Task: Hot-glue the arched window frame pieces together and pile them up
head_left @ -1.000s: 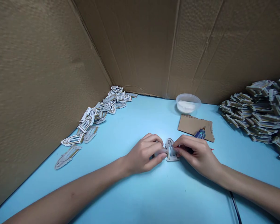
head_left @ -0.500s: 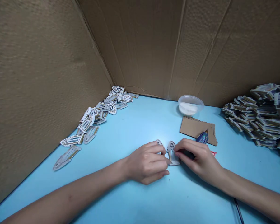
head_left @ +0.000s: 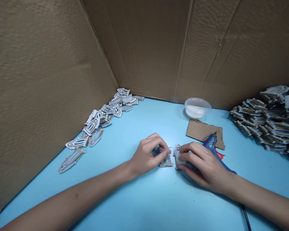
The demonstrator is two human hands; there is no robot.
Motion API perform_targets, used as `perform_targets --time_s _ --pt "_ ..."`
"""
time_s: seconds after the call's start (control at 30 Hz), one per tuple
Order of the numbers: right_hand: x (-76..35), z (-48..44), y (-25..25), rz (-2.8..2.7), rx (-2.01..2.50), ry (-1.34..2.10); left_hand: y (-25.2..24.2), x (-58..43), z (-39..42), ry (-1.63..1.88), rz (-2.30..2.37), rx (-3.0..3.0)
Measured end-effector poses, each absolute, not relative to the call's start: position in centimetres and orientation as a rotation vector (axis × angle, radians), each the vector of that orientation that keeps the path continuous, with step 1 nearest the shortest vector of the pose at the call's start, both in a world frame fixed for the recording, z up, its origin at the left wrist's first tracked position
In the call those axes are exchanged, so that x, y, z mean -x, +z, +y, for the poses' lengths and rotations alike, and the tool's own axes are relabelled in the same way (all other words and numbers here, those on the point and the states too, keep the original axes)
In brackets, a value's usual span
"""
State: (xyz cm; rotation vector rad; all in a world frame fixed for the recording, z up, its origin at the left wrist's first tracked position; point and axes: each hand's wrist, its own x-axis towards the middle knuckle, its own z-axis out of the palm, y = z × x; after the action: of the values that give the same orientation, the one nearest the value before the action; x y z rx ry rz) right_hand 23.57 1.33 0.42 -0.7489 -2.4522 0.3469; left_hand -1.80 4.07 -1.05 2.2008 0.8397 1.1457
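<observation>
From the head camera, the left hand (head_left: 145, 157) is half closed, its fingers bent down onto a small cardboard window piece (head_left: 166, 162) on the blue table (head_left: 144, 205), while the right hand (head_left: 204, 165) curls round a second piece (head_left: 177, 156) just beside it, long axis pointing away from the person; a blue hot glue gun (head_left: 210, 142) lies against the right hand, by a cardboard scrap (head_left: 204, 133); farther off, a clear plastic tub (head_left: 197, 108) holds something white, between a heap of pale cut pieces (head_left: 103, 117) and a larger stacked heap (head_left: 267, 120)
</observation>
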Motion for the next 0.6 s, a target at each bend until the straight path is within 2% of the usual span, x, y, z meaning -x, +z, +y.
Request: perform_targets --time_s 0.13,0.3,0.5,0.6 --pt "-23.2 1.1 0.5 -2.748 0.509 0.163 -1.2 1.8 4.6 1.062 1.043 -1.920" --pt "-22.8 0.9 0.1 -2.813 0.526 0.262 -1.5 2.0 5.4 1.077 1.093 -1.701" --pt "-23.2 1.0 0.4 -2.538 0.708 0.092 -1.0 1.8 4.7 0.963 0.943 -2.138" --pt "-23.3 1.1 0.3 -2.505 0.660 0.066 -1.0 1.6 4.1 0.869 0.777 -2.416"
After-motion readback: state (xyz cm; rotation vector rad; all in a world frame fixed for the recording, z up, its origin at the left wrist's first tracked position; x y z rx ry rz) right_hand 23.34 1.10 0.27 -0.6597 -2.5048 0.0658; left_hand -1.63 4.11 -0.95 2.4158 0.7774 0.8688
